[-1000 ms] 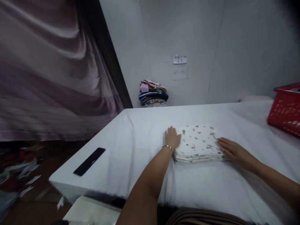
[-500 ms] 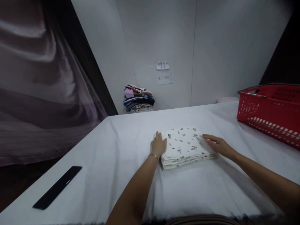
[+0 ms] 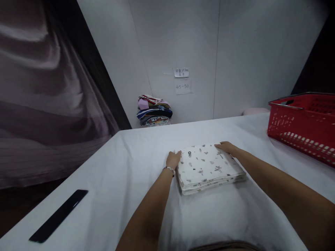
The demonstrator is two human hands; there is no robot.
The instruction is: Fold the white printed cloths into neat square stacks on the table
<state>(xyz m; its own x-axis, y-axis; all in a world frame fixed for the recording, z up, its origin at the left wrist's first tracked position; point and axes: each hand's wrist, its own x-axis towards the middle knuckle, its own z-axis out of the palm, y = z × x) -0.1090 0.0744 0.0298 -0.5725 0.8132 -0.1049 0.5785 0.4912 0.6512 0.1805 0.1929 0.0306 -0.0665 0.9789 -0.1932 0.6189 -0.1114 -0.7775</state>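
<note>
A folded white cloth [image 3: 206, 165] with a small leaf and dragonfly print lies in several layers on the white-covered table. My left hand [image 3: 173, 160], with a bracelet at the wrist, grips its far left corner, thumb on the top layer and the other fingers partly hidden behind the edge. At the far right corner, my right hand [image 3: 227, 148] holds the cloth's edge, its fingertips reaching over the top. The folded layers show along the near side.
A long flat black strip [image 3: 59, 216] lies on the left of the table [image 3: 110, 195]. To the right stands a red plastic basket [image 3: 300, 122]. Stacked folded fabrics [image 3: 154, 109] are beyond the far edge, near a wall with paper signs [image 3: 182, 86]. A draped curtain [image 3: 39, 97] hangs at left.
My right hand has moved from the cloth's right side to its far right corner. My left hand has closed on the far left corner. The cloth has shifted slightly nearer.
</note>
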